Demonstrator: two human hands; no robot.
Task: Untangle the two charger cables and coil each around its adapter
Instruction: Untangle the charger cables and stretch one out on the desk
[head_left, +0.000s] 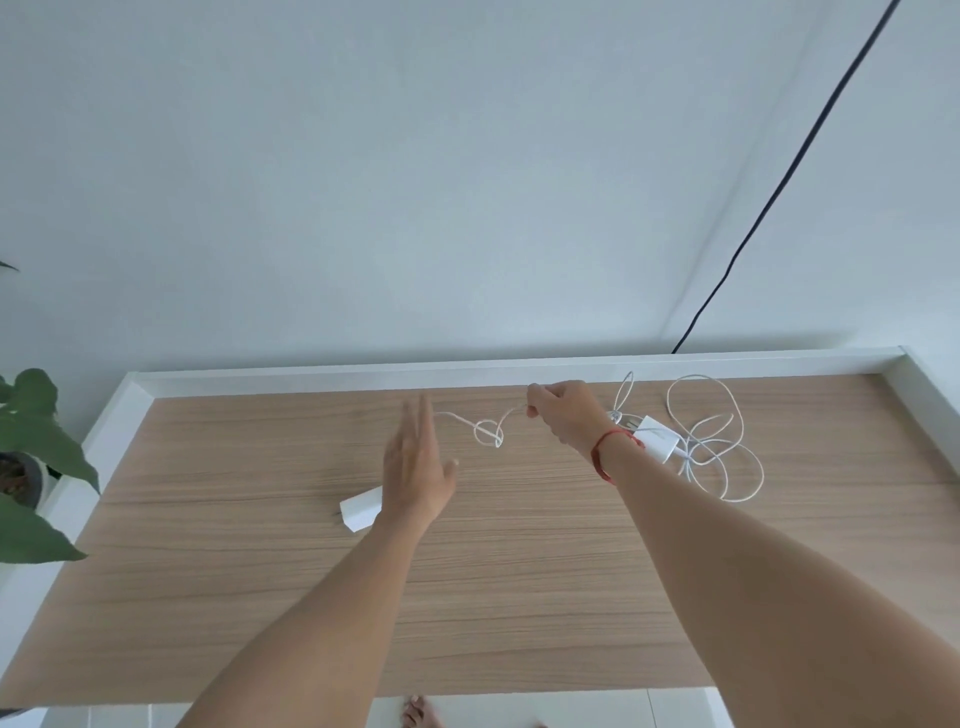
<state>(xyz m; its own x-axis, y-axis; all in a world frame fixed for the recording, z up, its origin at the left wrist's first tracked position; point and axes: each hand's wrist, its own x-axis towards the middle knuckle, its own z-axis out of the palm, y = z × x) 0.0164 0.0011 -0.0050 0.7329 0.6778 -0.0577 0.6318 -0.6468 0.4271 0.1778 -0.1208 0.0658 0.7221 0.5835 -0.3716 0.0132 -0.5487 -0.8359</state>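
At the far left edge a potted plant (36, 457) leans its green leaves over the white border of the wooden table (260, 597). Further right, a white adapter (361, 512) lies on the wood, partly hidden by the left hand (418, 467). That hand is held flat and edge-on above the table, its fingers straight and pressed together, the thumb standing a little apart, holding nothing that can be seen. Just beyond its fingertips a thin white cable (488, 434) runs to the right and forms a small knotted loop between the two hands. The right hand (563, 415), with a red string bracelet (610, 452) at its wrist, has its fingers curled and pinches this cable near the table's far rim. Behind that wrist lies a second white adapter (660, 441), and to its right a second cable (722, 441) sprawls in loose loops on the wood. A black cord (779, 176) hangs down the wall above.
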